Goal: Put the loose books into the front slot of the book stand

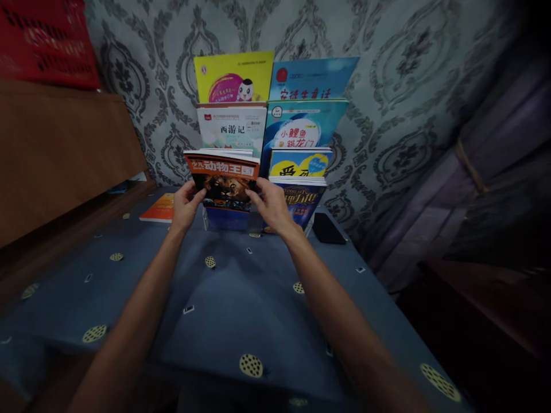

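Note:
Both hands grip a book with a lion on its dark cover (226,182), one at each side edge. My left hand (186,205) pinches its left edge, and my right hand (272,202) its right edge, thumbs on the front. The book is upright, slightly tilted, at the lower left of a tiered book rack. Behind it stand a white book (232,127) and a yellow-green book (236,77). The right column holds a blue book (316,77), a teal book (305,126), a yellow and blue book (299,165) and a dark blue book (303,201), partly behind my right hand.
An orange book (160,209) lies on the patterned blue tablecloth (206,298) left of the rack. A black flat object (328,228) lies to the right. A wooden cabinet (64,155) with a red basket (47,46) borders the left, a tied curtain (434,189) the right.

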`<state>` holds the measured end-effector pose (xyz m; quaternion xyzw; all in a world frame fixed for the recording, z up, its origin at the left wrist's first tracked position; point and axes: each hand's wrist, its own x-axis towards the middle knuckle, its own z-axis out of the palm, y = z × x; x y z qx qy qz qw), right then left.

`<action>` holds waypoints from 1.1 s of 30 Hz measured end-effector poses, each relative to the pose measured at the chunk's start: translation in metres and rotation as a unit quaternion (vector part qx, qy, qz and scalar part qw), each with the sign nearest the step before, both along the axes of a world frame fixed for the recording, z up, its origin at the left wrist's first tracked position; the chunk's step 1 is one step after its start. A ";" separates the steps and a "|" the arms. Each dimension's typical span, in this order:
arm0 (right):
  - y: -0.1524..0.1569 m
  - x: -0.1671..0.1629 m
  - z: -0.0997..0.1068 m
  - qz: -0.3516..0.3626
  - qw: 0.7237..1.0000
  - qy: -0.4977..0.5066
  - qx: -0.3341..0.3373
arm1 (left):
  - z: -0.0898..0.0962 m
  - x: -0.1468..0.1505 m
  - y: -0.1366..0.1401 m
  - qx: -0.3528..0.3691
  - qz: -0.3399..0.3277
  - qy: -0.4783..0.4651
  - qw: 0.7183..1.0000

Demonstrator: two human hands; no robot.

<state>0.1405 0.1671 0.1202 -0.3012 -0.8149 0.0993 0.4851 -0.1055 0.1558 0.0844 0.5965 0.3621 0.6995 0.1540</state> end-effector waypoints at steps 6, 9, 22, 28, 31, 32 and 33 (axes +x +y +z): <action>0.007 -0.003 -0.010 -0.046 0.999 -0.013 -0.003 | -0.017 0.004 0.004 -0.016 0.022 -0.001 1.000; 0.009 -0.008 -0.015 -0.053 0.998 -0.042 -0.018 | -0.025 0.000 0.005 -0.032 0.021 0.008 0.999; 0.013 -0.013 -0.030 -0.108 0.987 -0.109 -0.043 | -0.037 0.001 -0.006 -0.061 0.229 0.191 0.953; 0.012 -0.014 -0.028 -0.128 0.982 -0.120 -0.066 | -0.036 0.003 -0.006 -0.054 0.237 0.208 0.947; 0.011 -0.013 -0.025 -0.142 0.979 -0.131 -0.068 | -0.036 0.002 -0.004 -0.058 0.225 0.198 0.952; 0.010 -0.013 -0.025 -0.147 0.978 -0.134 -0.067 | -0.037 0.002 -0.003 -0.060 0.220 0.199 0.953; 0.010 -0.013 -0.024 -0.153 0.976 -0.137 -0.066 | -0.038 0.001 -0.002 -0.063 0.214 0.202 0.954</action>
